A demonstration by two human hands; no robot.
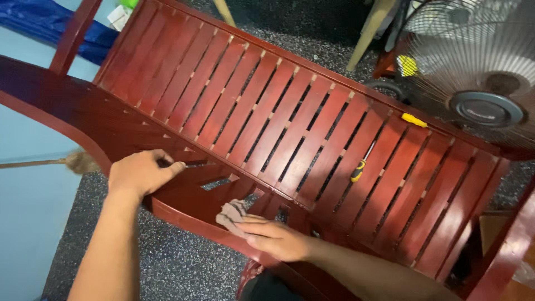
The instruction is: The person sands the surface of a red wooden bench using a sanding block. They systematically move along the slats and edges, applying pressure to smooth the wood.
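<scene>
Left hand (142, 173) grips bench (312, 134) rail; right hand (273, 238) presses rag (233, 213) flat. Best wiped along each slat, bench steadied.

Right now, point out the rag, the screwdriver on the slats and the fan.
rag (231, 213), head view, on its crumpled middle under the right hand's fingertips
screwdriver (357, 171), head view, on its yellow-and-black handle
fan (486, 109), head view, on its grey hub

Two bare forearms reach into view from below — no sleeves, no watch, no gloves. The left hand (139, 171) and the right hand (275, 238) both show uncovered fingers with short nails — no rings to be seen.
</scene>
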